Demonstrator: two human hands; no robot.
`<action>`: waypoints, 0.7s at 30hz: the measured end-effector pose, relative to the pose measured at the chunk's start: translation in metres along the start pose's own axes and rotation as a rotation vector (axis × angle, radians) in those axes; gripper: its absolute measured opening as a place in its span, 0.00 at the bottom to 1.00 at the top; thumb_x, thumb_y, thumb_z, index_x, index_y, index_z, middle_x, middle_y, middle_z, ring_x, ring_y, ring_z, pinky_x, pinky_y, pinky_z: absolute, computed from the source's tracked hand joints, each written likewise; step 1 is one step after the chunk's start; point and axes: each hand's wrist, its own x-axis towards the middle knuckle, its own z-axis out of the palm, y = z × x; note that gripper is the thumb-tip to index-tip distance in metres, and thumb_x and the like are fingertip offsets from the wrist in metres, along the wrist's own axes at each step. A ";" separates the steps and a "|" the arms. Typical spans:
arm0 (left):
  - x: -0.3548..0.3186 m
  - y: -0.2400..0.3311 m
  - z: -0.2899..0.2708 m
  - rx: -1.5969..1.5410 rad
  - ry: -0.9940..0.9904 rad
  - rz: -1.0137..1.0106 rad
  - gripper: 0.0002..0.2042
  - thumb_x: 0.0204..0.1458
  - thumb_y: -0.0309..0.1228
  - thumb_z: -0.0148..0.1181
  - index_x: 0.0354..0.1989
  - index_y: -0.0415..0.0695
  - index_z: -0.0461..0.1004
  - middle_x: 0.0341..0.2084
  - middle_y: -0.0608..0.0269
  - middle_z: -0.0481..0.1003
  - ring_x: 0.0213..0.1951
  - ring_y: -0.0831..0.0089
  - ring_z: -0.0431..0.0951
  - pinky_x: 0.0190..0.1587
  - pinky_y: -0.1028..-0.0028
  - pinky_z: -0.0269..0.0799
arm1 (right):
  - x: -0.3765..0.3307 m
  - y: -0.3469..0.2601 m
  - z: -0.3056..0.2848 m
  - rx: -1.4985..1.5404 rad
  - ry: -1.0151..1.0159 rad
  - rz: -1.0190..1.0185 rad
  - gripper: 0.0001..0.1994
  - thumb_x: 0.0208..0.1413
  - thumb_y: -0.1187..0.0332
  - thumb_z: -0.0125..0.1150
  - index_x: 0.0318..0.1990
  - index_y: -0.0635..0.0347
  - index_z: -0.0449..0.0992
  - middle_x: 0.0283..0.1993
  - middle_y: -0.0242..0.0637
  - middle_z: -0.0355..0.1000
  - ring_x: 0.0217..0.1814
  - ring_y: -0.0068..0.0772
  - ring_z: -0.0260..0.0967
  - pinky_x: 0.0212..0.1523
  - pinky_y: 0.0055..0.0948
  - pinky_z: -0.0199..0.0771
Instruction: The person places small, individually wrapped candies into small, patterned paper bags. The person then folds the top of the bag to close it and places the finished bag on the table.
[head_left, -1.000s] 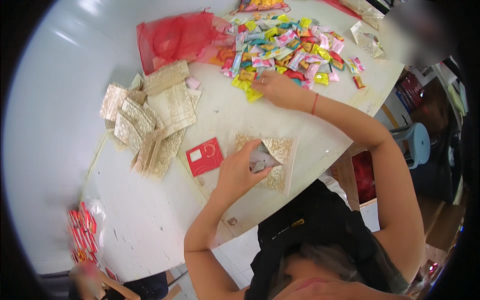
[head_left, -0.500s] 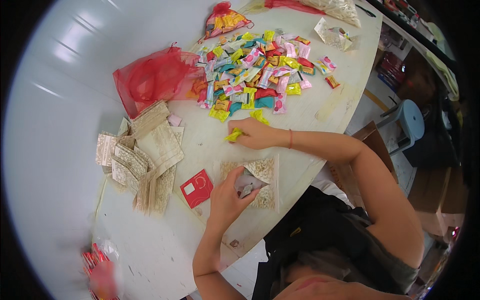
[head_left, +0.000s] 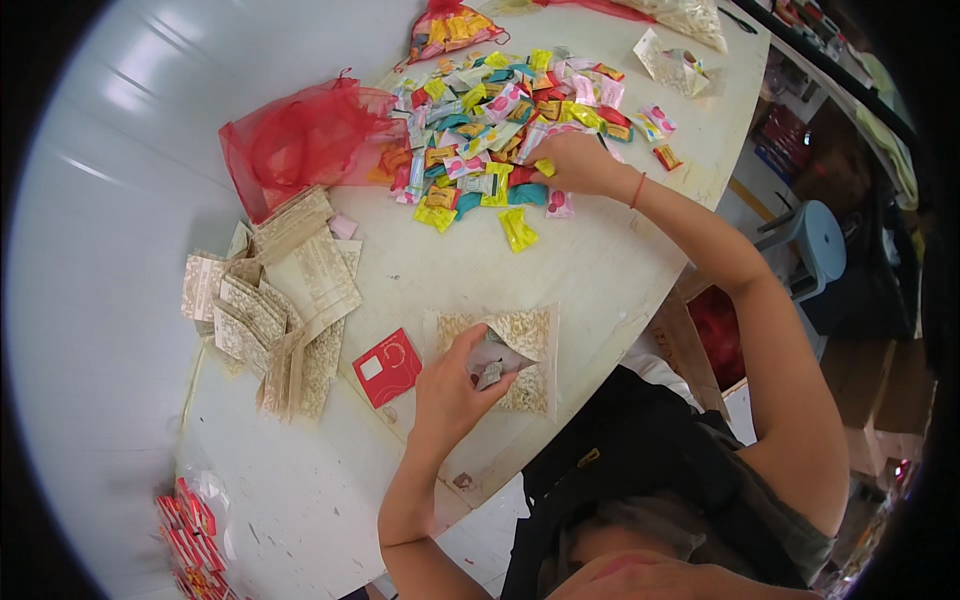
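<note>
A small clear-edged pouch [head_left: 530, 392] with a beige floral pattern lies on the table in front of me. My left hand [head_left: 448, 388] has thumb and fingers curled at its mouth, holding it spread. A small greyish-white packet [head_left: 489, 375] shows inside. My right hand [head_left: 585, 166] is at the right side of a heap of wrapped candies [head_left: 480, 135]. Its fingers are bent around a yellow-wrapped candy [head_left: 544, 167], whose end shows at the fingertips; the rest is hidden. Just below the heap lies a loose yellow candy [head_left: 518, 230].
Left of the pouch are a red card [head_left: 388, 368] and a pile of flat beige pouches [head_left: 290, 300]. Red mesh bags [head_left: 290, 145] lie behind, one filled with candies [head_left: 450, 35]. Red packets [head_left: 190, 540] sit at lower left. A blue stool [head_left: 820, 240] stands beyond the table's right edge.
My right hand has moved away from near the pouch, up and right onto the candy heap, with the yellow candy. My left hand stays on the pouch. The view shifted slightly.
</note>
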 end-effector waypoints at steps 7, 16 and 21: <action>-0.001 -0.001 0.002 -0.010 -0.013 -0.010 0.31 0.37 0.32 0.76 0.54 0.42 0.72 0.34 0.59 0.79 0.19 0.78 0.68 0.25 0.77 0.68 | 0.007 0.010 0.014 0.044 0.016 -0.018 0.19 0.48 0.57 0.69 0.45 0.57 0.79 0.39 0.43 0.77 0.41 0.42 0.75 0.42 0.38 0.75; -0.001 -0.001 0.000 0.000 -0.023 -0.012 0.32 0.38 0.33 0.76 0.55 0.42 0.71 0.36 0.57 0.79 0.20 0.78 0.69 0.26 0.76 0.68 | 0.004 0.006 -0.023 1.240 -0.250 0.315 0.07 0.54 0.65 0.58 0.34 0.59 0.74 0.31 0.33 0.73 0.32 0.24 0.71 0.27 0.23 0.67; -0.001 -0.001 0.000 -0.013 -0.040 -0.013 0.32 0.38 0.33 0.76 0.55 0.41 0.71 0.36 0.59 0.79 0.20 0.78 0.68 0.26 0.77 0.68 | 0.006 -0.008 0.007 0.025 0.091 -0.115 0.08 0.46 0.71 0.61 0.36 0.57 0.77 0.32 0.41 0.75 0.35 0.40 0.75 0.31 0.37 0.73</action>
